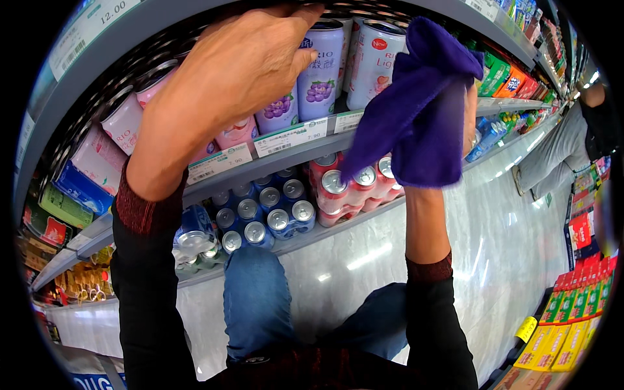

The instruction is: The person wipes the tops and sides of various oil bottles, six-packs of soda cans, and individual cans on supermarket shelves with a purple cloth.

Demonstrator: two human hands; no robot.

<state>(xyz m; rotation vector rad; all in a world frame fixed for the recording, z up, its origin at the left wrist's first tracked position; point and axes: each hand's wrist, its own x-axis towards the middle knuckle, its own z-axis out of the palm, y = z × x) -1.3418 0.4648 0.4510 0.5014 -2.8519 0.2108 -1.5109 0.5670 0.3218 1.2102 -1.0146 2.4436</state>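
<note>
My left hand (244,62) reaches over the front row of drink cans on the shelf, thumb and forefinger apart. Its thumb lies by the upper part of a light purple can (320,71) with grapes printed on it; whether they touch is unclear, and the other fingers are mostly hidden. A purple cloth (422,107) hangs in folds from my right hand (469,120), which is largely covered by it. Just left of the cloth stands a pale pink can (374,62). Below my left wrist, another pink can (237,133) sits at the shelf's front edge.
Price labels line the shelf edge (292,138). On the lower shelf are wrapped packs of blue cans (260,208) and red-and-pink cans (351,188). Another person's grey-trousered leg (552,153) is in the aisle at right. Stacked colourful boxes (572,318) stand at lower right.
</note>
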